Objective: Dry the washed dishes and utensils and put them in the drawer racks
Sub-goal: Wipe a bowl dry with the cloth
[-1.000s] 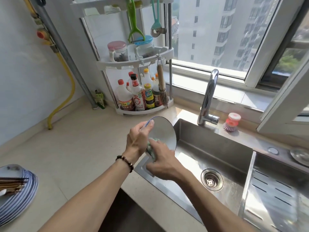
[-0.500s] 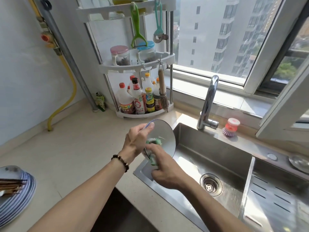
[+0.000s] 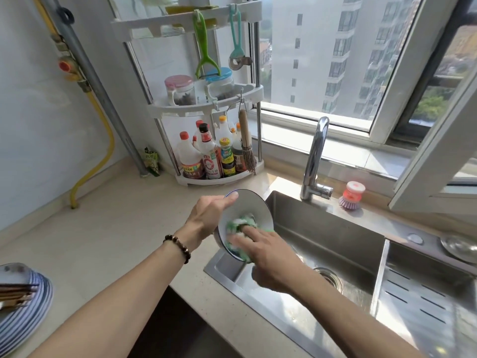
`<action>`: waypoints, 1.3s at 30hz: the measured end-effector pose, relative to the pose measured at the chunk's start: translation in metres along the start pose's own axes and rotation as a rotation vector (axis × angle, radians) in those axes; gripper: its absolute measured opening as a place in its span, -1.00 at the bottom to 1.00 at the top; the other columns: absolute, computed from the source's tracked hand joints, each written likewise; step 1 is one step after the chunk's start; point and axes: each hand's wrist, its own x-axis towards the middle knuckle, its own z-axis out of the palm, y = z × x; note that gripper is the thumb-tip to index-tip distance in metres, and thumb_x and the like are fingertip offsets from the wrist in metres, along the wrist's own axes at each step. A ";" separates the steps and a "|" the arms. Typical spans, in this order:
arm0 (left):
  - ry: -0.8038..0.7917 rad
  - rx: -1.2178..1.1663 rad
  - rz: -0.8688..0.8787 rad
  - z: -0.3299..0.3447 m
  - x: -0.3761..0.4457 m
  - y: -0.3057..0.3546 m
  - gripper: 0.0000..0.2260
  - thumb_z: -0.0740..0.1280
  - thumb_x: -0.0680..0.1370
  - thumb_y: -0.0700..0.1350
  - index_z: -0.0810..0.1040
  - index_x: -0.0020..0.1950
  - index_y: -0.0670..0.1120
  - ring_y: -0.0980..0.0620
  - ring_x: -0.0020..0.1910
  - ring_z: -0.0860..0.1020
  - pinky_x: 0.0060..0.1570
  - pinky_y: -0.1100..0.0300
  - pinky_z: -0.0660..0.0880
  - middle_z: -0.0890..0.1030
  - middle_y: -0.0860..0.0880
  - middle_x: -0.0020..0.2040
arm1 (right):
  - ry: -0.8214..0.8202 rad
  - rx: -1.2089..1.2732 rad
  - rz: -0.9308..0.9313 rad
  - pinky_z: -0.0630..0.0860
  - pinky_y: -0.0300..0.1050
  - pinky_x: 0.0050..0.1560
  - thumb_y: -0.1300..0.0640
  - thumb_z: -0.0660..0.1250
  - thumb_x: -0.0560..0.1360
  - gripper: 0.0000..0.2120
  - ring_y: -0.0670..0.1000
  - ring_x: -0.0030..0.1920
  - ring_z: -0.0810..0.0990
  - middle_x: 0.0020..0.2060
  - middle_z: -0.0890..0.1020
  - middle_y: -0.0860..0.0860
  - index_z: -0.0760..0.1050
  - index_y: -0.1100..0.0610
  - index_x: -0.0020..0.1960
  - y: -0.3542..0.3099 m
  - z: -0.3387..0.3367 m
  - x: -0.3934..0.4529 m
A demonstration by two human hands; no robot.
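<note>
Still early in the job, judging by the layout: drying one plate [image 3: 246, 208] over the near left corner of the sink [image 3: 335, 236], with nothing seen going into a drawer rack yet and no rack in view. Waiting at the far left edge of the counter [image 3: 103, 228]: a stack of plates [image 3: 24, 306] with chopsticks [image 3: 15, 293] lying across the top, whether dried or not, impossible to tell.

Gripping the plate by its upper left rim with the left hand [image 3: 206, 215], thumb hooked over the edge, fingers curled behind. Pressing a green and white cloth [image 3: 240, 223] into the plate's face with the right hand [image 3: 265, 254], fingers bent onto the cloth, one fingertip showing on top.

Standing nearly on edge, the plate: face turned toward the right and slightly toward the camera, back toward the left hand. Being round, no true long axis; seen as an oval running from upper left to lower right.
</note>
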 end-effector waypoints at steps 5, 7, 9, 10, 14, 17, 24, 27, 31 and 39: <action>0.159 0.003 0.022 0.011 -0.006 0.011 -0.54 0.35 0.56 0.21 0.44 -0.42 -0.05 -0.01 -0.35 0.39 -0.31 0.13 0.27 0.43 0.07 -0.44 | 0.105 0.046 0.102 0.24 -0.06 0.45 0.33 0.33 0.39 -0.30 0.12 0.35 0.35 0.34 0.38 0.03 0.28 -0.03 0.48 -0.015 0.004 0.004; 0.256 0.020 -0.004 0.019 -0.007 0.015 -0.49 0.35 0.56 0.18 0.35 -0.50 -0.02 0.04 -0.38 0.33 -0.33 0.13 0.19 0.34 0.14 -0.52 | 0.111 0.255 0.135 0.31 -0.16 0.30 0.30 0.32 0.39 -0.34 0.07 0.28 0.35 0.28 0.40 -0.04 0.32 -0.04 0.45 -0.027 0.000 0.007; 0.158 -0.002 -0.008 0.010 -0.004 0.012 -0.59 0.38 0.50 0.22 0.52 -0.43 -0.01 0.00 -0.33 0.46 -0.30 0.15 0.29 0.52 0.10 -0.44 | 0.094 0.212 0.033 0.33 -0.15 0.29 0.27 0.31 0.42 -0.39 0.05 0.23 0.38 0.24 0.44 -0.04 0.37 -0.09 0.42 -0.019 -0.005 0.002; 0.045 0.001 -0.019 0.002 -0.004 0.013 -0.65 0.38 0.45 0.23 0.63 -0.30 -0.03 -0.05 -0.28 0.55 -0.28 0.15 0.36 0.62 0.03 -0.34 | 0.102 0.101 -0.033 0.38 -0.10 0.29 0.26 0.29 0.44 -0.41 0.06 0.18 0.43 0.20 0.48 -0.02 0.39 -0.12 0.41 -0.009 -0.006 0.000; -0.162 0.015 -0.106 -0.016 0.000 0.023 -0.59 0.38 0.43 0.20 0.67 0.08 -0.08 -0.09 -0.22 0.67 -0.34 0.22 0.47 0.71 -0.19 -0.08 | 0.228 -0.286 -0.172 0.54 -0.02 0.08 0.22 0.25 0.47 -0.57 0.07 -0.08 0.53 0.00 0.57 0.05 0.48 -0.09 0.29 0.014 -0.002 -0.005; -0.185 -0.157 -0.182 -0.015 0.003 0.023 -0.50 0.42 0.38 0.25 0.65 0.19 -0.02 -0.09 -0.04 0.68 -0.19 0.15 0.54 0.71 -0.13 0.05 | 0.316 -0.334 -0.145 0.56 -0.01 -0.13 0.26 0.30 0.39 -0.58 0.09 -0.18 0.52 -0.11 0.56 0.07 0.55 -0.04 0.20 0.008 -0.006 0.004; 0.151 -0.817 -0.042 0.013 -0.002 0.013 -0.28 0.51 0.26 0.11 0.50 0.34 -0.18 -0.24 0.13 0.64 0.04 -0.11 0.61 0.62 -0.28 0.20 | 0.482 -0.263 0.042 0.40 -0.07 -0.32 0.26 0.48 0.22 -0.69 0.10 -0.31 0.50 -0.30 0.51 0.04 0.63 -0.01 -0.08 -0.029 -0.023 0.028; 0.094 -0.814 -0.037 0.014 -0.009 0.010 -0.33 0.49 0.28 0.07 0.50 0.33 -0.16 -0.14 -0.02 0.66 -0.17 0.02 0.60 0.66 -0.23 0.11 | 0.476 -0.216 0.112 0.32 -0.11 -0.36 0.28 0.47 0.14 -0.73 0.11 -0.40 0.47 -0.39 0.46 0.04 0.58 0.03 -0.22 -0.038 -0.020 0.032; 0.177 -0.623 -0.099 0.031 -0.016 0.000 -0.54 0.44 0.32 0.13 0.57 0.14 -0.05 0.00 -0.16 0.63 -0.25 0.12 0.53 0.67 -0.05 -0.07 | 0.448 0.119 0.226 0.38 -0.06 -0.37 0.30 0.51 0.26 -0.72 0.11 -0.37 0.45 -0.35 0.44 0.02 0.57 0.03 -0.11 -0.032 -0.006 0.045; 0.372 -0.259 0.029 0.006 -0.010 0.001 -0.77 0.36 0.28 0.12 0.67 -0.21 0.03 -0.05 -0.25 0.59 -0.22 0.07 0.52 0.66 0.09 -0.31 | 0.262 -0.108 0.027 0.37 0.22 0.41 0.25 0.02 0.37 -0.32 0.09 0.23 0.54 0.19 0.57 0.05 0.37 -0.17 0.43 -0.007 0.009 0.020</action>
